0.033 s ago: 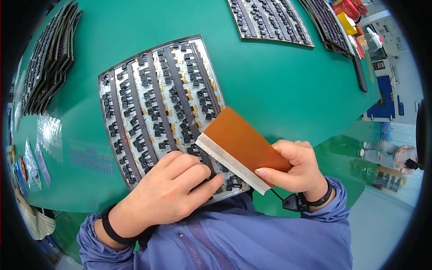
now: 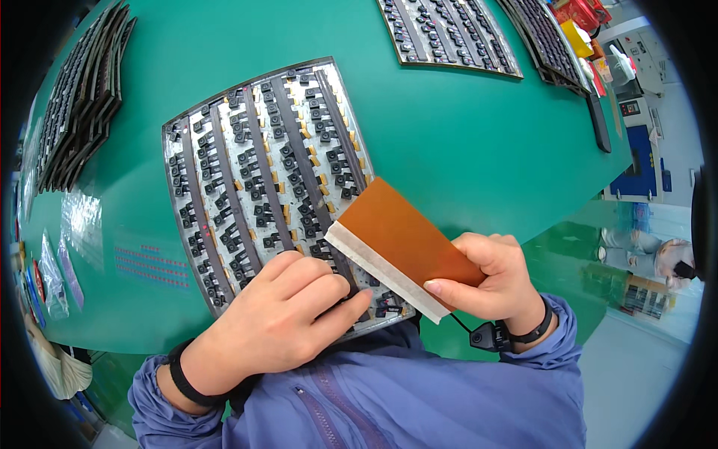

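A metal tray point(image 2: 176, 142) lies tilted before me, with rows of small black camera modules point(image 2: 288, 150) between dark lengthwise strips. Over its near right part, my right hand point(image 2: 490, 277) holds a flat orange-brown board point(image 2: 404, 239) with a pale grey strip along one long edge. The thumb lies on top of the board; the other fingers are mostly beneath it. My left hand point(image 2: 288, 314) is curled above the tray's near edge, thumb and fingers drawn together. Whatever is between those fingers is hidden by the hand.
A stack of similar trays point(image 2: 86, 97) stands at the far left. Another filled tray point(image 2: 452, 37) and a further stack point(image 2: 542, 45) are at the far right. Clear plastic bags point(image 2: 54, 280) and rows of small red marks point(image 2: 152, 266) lie left on the green table point(image 2: 449, 135).
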Tool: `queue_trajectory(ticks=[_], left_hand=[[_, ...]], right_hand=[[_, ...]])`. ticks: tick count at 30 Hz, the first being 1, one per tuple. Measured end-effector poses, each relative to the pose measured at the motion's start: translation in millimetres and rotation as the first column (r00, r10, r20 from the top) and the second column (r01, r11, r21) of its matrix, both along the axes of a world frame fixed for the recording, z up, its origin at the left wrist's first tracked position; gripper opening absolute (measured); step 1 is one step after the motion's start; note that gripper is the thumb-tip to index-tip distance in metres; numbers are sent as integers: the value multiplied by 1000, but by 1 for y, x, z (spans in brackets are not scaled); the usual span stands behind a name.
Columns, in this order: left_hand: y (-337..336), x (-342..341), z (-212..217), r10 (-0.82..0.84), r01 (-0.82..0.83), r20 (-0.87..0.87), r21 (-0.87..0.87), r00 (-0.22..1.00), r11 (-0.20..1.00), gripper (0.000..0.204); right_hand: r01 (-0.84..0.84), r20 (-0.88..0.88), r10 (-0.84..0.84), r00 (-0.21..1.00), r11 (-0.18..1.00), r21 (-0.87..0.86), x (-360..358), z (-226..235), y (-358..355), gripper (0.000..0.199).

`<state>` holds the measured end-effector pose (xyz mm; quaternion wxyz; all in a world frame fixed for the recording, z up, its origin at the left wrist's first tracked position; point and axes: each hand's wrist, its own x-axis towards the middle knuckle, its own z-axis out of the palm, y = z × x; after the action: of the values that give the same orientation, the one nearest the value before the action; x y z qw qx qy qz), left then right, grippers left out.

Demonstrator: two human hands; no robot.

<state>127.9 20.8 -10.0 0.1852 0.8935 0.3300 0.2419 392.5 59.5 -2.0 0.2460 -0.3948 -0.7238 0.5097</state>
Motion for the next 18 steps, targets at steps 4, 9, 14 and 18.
queue_trajectory(ticks=[4,9,14,18], left_hand=[[-1,2,-2,15,-16,21,60,1000,998,37],[-2,7,-2,71,-73,27,77,997,994,38],[0,8,-1,65,-64,-11,85,998,994,38],[0,8,-4,68,-69,17,74,998,995,39]], right_hand=[[-3,-8,3,1000,999,50,1,0,0,17],[-17,5,17,1000,996,85,1,-1,0,17],[43,-48,-42,998,999,30,1,0,0,16],[52,-24,-52,998,998,29,-1,1,-1,16]])
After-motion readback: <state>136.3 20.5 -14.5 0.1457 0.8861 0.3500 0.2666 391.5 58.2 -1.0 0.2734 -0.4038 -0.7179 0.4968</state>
